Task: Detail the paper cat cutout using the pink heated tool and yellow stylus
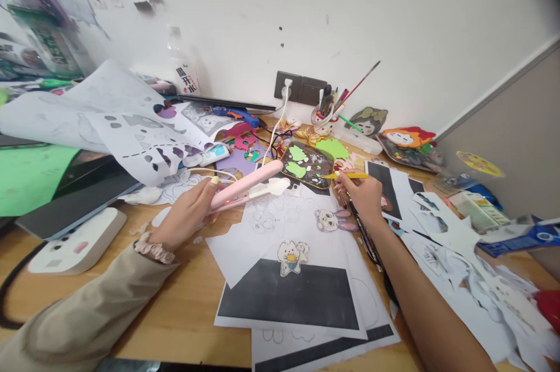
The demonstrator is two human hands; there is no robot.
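My left hand (186,214) is closed around a pink hair straightener (245,185), whose plates are slightly parted. A pale piece (277,186) shows by its lower plate; I cannot tell whether it is clamped there. My right hand (361,191) pinches a slim yellow tool (353,175), perhaps tweezers, its tip over a dark tray (315,156) with green and white scraps. Below the hands, a small cut-out white cat figure (291,256) lies on a paper with a black panel (293,299). A bunny-eared cut-out (330,220) lies near my right wrist.
A white cable (275,133) runs from the wall socket (287,86). Paper sheets (144,139) and a white box (79,241) are at the left. A pen cup (324,118) stands behind the tray. Paper cut-offs (464,279) and blue scissors (518,241) lie at the right.
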